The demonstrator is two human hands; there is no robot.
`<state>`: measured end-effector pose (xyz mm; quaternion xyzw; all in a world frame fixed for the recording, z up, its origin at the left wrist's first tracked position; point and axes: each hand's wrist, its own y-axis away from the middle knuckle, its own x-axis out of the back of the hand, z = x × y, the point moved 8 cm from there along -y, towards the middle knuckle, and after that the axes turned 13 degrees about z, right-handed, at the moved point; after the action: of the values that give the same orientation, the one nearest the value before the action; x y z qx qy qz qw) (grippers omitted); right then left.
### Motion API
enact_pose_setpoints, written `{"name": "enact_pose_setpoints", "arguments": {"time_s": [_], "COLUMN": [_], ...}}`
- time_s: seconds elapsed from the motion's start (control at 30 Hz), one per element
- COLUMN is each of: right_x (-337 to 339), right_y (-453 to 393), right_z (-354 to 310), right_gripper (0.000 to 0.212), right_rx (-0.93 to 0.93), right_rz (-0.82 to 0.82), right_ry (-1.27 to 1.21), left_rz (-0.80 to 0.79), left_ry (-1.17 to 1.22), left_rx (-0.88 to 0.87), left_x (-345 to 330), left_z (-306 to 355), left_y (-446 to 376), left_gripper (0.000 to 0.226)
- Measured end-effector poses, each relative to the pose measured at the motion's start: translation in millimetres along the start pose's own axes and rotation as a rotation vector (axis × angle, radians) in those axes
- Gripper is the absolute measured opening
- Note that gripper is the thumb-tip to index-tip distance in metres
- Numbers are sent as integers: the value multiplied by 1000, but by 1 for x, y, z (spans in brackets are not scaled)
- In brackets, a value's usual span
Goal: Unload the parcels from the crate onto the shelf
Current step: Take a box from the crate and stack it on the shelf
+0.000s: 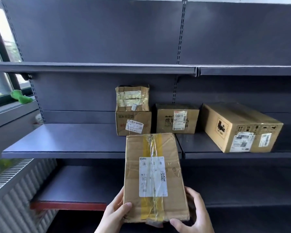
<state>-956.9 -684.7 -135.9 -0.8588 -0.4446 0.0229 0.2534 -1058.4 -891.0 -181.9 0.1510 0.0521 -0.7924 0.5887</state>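
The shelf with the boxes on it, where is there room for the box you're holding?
The middle shelf is bare from its left end up to the stacked pair of boxes. A smaller patch lies in front of the middle box, beside the big box. The right half is crowded. Both hands grip the parcel.

five cardboard parcels [155,177], two hands [115,214], one green toy [20,97].

Two bare hands in view, left hand [115,214] and right hand [193,214]. No gloves, rings or watch showing on either. Short, unpainted nails visible on the thumbs. Wrists bare down to the bottom edge of the view; no sleeve or cuff reaches them.
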Motion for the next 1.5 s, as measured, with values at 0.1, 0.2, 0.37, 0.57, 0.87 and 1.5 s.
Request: {"name": "enact_pose_setpoints", "arguments": {"time_s": [0.1, 0.2, 0.37, 0.57, 0.87, 1.5], "right_x": [9, 18, 33, 43, 39, -22], "right_y": [8, 10, 9, 3, -16, -6], "right_z": [9, 17, 21, 14, 9, 24], "right_gripper": [78, 79, 79, 78, 87, 99], "right_rx": [-19, -69, -107, -102, -147, -448], "right_rz": [53, 71, 118, 124, 79, 185], "right_ry": [57, 81, 121, 125, 91, -382], "left_rz": [-20, -52, -107, -180, -70, 211], "left_ry": [-42, -87, -81, -2, 99, 224], "left_rx": [21, 25, 48, 94, 63, -179], "left_x": [-6, -15, -30, -44, -43, -58], "left_z": [-10, -15, -20, -20, -15, 15], "left_y": [-2, -4, -8, -10, -21, -15], "left_gripper": [56, 55, 59, 58, 60, 71]}}
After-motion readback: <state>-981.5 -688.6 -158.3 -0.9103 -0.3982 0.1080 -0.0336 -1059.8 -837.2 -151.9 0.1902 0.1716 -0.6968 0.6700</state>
